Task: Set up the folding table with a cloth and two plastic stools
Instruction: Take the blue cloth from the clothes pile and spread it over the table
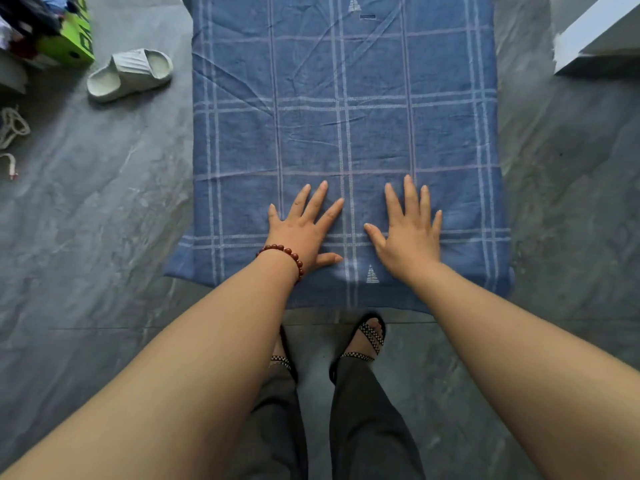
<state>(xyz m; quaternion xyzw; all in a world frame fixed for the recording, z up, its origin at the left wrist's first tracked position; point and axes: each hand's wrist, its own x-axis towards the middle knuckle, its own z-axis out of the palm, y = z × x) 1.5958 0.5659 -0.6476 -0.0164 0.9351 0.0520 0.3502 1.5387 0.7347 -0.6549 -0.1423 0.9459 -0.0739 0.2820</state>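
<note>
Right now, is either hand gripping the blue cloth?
No, the left hand and right hand both lie flat on the blue cloth, fingers straight and spread.

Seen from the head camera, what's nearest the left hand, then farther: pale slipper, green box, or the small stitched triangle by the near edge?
1. Stitched triangle, on the cloth beside the left hand.
2. Pale slipper, on the floor to the left.
3. Green box, beyond the slipper, top-left corner.
</note>
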